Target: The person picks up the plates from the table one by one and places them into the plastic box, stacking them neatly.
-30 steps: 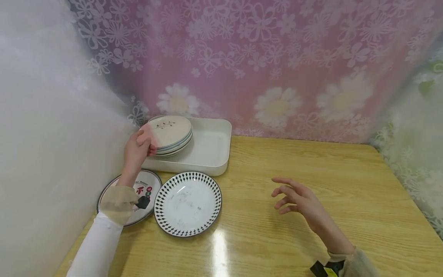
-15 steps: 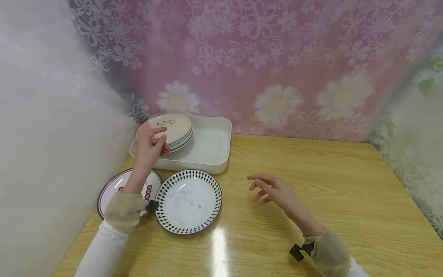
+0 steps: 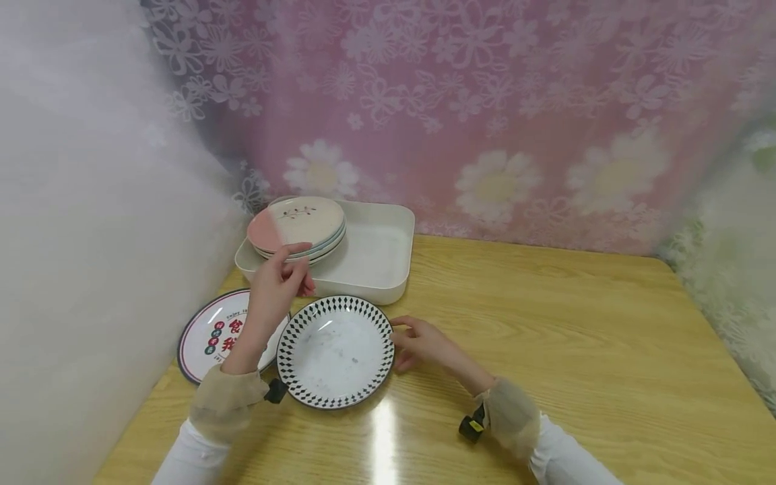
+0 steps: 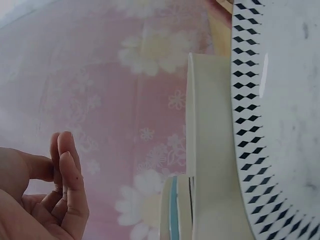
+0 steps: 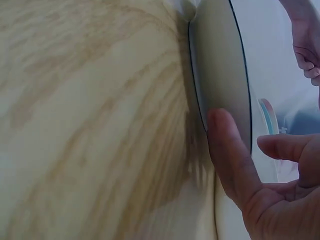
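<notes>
A round white plate with a black diamond border (image 3: 335, 357) lies on the table. My right hand (image 3: 427, 343) is at its right rim. In the right wrist view, one finger (image 5: 227, 150) lies against the plate's outer side, while another digit points over the rim without closing on it. My left hand (image 3: 273, 293) hovers behind and left of this plate, holding nothing, its fingers loosely bent in the left wrist view. Beyond it, a stack of oval plates (image 3: 306, 225), the top one cream and pink with a sprig, sits in a white tray (image 3: 382, 252).
At the left, a white plate with a dark rim and red lettering (image 3: 209, 323) lies beside the diamond-bordered plate, partly covered by my left forearm. The wooden table (image 3: 545, 337) extends to the right. A pink flowered curtain (image 3: 424, 135) hangs behind, and white sheeting (image 3: 91, 202) rises at the left.
My left hand has come away from the oval plate stack, moving right and toward me. The right hand has travelled left across the table to the diamond-bordered plate's rim.
</notes>
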Action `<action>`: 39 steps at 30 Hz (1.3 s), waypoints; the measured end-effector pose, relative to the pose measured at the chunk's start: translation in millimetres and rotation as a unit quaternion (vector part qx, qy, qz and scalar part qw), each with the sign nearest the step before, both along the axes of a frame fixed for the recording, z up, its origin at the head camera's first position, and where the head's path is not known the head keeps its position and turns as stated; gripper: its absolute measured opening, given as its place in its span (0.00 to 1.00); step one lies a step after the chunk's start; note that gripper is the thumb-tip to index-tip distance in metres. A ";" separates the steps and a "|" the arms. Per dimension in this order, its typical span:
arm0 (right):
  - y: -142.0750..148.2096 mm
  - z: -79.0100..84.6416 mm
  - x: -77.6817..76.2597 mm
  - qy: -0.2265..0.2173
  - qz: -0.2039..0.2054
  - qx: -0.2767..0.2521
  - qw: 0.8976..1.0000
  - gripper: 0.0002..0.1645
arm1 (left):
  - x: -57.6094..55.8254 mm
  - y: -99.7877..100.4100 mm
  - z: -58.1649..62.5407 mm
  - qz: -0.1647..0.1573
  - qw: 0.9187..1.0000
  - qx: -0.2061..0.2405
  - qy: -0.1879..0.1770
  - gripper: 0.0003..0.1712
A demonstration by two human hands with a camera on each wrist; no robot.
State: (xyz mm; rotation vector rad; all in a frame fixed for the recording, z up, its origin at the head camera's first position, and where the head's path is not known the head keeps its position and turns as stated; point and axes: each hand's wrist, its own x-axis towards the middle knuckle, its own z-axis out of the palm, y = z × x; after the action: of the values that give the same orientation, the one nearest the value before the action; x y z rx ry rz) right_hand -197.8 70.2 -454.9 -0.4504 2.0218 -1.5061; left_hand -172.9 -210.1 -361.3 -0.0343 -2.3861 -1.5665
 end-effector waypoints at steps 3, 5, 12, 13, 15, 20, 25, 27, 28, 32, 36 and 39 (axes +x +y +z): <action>-7.7 -6.1 0.5 -0.008 0.013 -0.013 1.000 0.26 | 3.1 1.9 -3.9 0.001 1.000 -0.004 -0.006 0.19; -12.3 -8.7 1.8 -0.010 0.016 -0.020 1.000 0.24 | 4.1 2.2 -5.5 0.001 1.000 -0.007 -0.008 0.19; -20.2 -8.3 4.6 -0.020 -0.004 -0.014 1.000 0.24 | 2.9 2.3 -10.4 0.009 1.000 -0.027 0.001 0.18; -20.3 -8.1 4.6 -0.021 -0.006 -0.015 1.000 0.24 | 2.3 2.2 -11.1 0.010 1.000 -0.029 0.003 0.17; -19.5 -8.6 4.8 -0.025 -0.009 -0.021 0.999 0.25 | 1.9 1.9 -11.7 0.010 0.999 -0.034 0.006 0.17; -14.5 -9.3 5.9 -0.030 -0.010 -0.030 0.999 0.26 | 2.8 -0.4 -12.3 0.012 0.999 -0.053 0.005 0.17; -6.9 -5.4 9.8 -0.028 -0.012 -0.033 0.999 0.28 | 5.3 -4.8 -12.1 0.012 0.997 -0.075 0.007 0.15; -2.2 -3.4 11.8 -0.028 -0.014 -0.036 0.999 0.29 | 5.8 -6.3 -12.5 0.009 0.997 -0.077 0.007 0.14; 0.4 -2.7 12.7 -0.028 -0.015 -0.037 0.999 0.29 | 6.2 -7.0 -12.7 0.008 0.997 -0.077 0.006 0.14; 12.9 2.1 15.9 -0.034 -0.020 -0.051 0.998 0.30 | 7.5 -8.8 -14.6 0.007 0.997 -0.075 -0.006 0.14; 28.1 10.1 17.3 -0.025 -0.025 -0.064 0.997 0.30 | 8.3 -10.4 -17.9 0.003 0.997 -0.076 -0.015 0.15; 39.3 17.7 18.4 -0.017 -0.031 -0.064 0.997 0.30 | 8.4 -10.8 -19.6 0.000 0.997 -0.077 -0.020 0.15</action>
State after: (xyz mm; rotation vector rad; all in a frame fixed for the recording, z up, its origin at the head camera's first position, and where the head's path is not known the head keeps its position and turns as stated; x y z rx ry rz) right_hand -179.3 109.5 -437.2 -0.4142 1.9361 -1.6771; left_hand -164.5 -220.8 -380.9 -0.0362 -2.5325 -1.3933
